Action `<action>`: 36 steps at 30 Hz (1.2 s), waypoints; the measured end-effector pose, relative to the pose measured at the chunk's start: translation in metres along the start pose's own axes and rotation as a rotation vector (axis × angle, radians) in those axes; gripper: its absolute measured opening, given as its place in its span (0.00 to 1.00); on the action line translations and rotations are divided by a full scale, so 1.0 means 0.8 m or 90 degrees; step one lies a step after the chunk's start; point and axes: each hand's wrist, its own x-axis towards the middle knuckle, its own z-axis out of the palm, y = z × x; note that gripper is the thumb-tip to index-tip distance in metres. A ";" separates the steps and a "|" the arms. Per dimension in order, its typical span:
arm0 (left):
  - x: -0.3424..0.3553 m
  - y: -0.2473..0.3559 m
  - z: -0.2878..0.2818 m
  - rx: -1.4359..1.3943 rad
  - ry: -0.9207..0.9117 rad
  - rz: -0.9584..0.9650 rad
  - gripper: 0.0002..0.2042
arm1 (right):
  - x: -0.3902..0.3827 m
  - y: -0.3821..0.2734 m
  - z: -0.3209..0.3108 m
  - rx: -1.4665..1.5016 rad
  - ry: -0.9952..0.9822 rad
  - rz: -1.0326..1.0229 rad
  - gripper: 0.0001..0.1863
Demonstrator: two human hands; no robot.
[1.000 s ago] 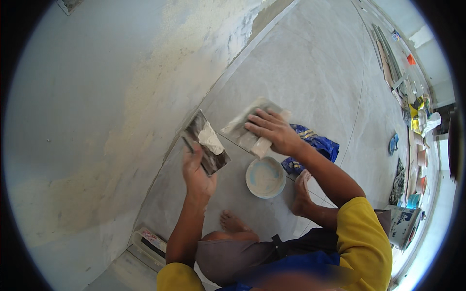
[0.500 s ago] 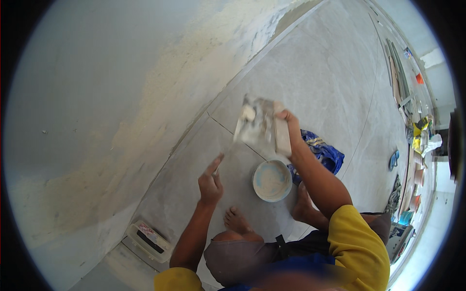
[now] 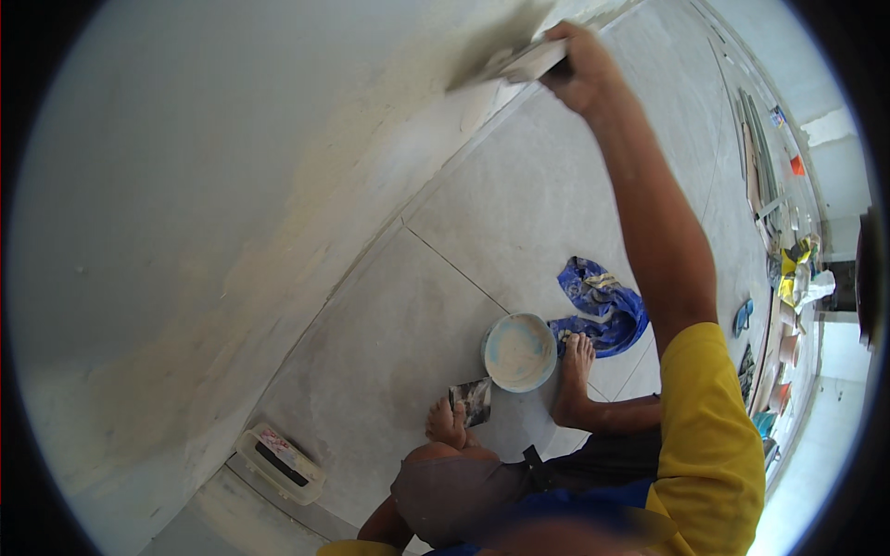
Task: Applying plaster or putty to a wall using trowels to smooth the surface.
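Note:
My right hand (image 3: 579, 65) is wrapped round the grip of a flat plastering trowel (image 3: 519, 65), stretched out to the far end of the wall. The blade is blurred and tilted close against the wall (image 3: 306, 167); I cannot tell whether it touches. Of my left arm only the forearm (image 3: 385, 526) shows, passing behind my knee; the left hand is hidden or merges with my foot. A dark, smeared square blade (image 3: 471, 401) shows beside that foot, its handle out of sight. A round bowl (image 3: 519, 352) of pale paste stands on the floor between my feet.
A crumpled blue plastic bag (image 3: 607, 310) lies by my right foot. A clear lidded box (image 3: 281, 463) sits at the wall's base, lower left. Along the far right lie long strips (image 3: 760, 162), a blue sandal (image 3: 743, 317) and a yellow bag (image 3: 793, 269).
My right hand has carried the trowel up and away from above the bowl to the wall. My left hand has dropped back behind my knee, and the square blade now shows beside my foot.

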 end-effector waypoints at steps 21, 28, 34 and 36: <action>0.006 0.034 -0.018 0.152 -0.106 0.025 0.23 | 0.014 0.247 -0.056 -0.467 0.179 -0.427 0.29; 0.005 -0.016 0.017 0.187 -0.030 -0.017 0.22 | -0.173 0.326 0.066 -0.459 0.094 -0.565 0.38; 0.011 0.003 0.005 0.139 -0.087 0.000 0.22 | -0.196 0.271 -0.010 -0.262 0.070 -0.082 0.08; 0.014 -0.001 -0.001 0.130 -0.106 0.024 0.23 | -0.111 0.253 -0.068 -0.075 0.197 -0.055 0.10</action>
